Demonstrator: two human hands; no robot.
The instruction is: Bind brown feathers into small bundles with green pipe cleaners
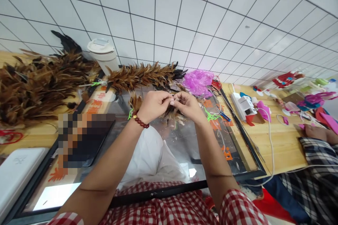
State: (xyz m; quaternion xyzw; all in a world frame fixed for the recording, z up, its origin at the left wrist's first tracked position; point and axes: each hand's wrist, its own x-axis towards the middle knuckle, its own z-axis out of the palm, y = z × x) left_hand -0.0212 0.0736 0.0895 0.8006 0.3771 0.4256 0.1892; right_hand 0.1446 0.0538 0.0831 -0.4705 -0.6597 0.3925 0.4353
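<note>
My left hand (158, 104) and my right hand (187, 105) meet over the middle of a framed glass panel (182, 144), thumbs and forefingers pinched together. Whatever lies between the fingertips is too small to make out. Just below and behind them, brown feathers (174, 114) show in part, with loose bits scattered on the glass. A small tuft of brown feathers (135, 101) pokes out beside my left hand. Beyond the hands lies a long feather garland (144, 77) with black feathers at its right end. Bright green strings (211, 115) rest to the right of my right hand.
A large feather heap (39, 84) fills the left side, near a white lidded cup (104, 54). A dark phone-like slab (89, 144) lies on the glass. Purple plastic (199, 81), a blue pen (224, 116) and a white power strip (243, 105) are rightward. A co-worker's plaid sleeve (319, 154) is far right.
</note>
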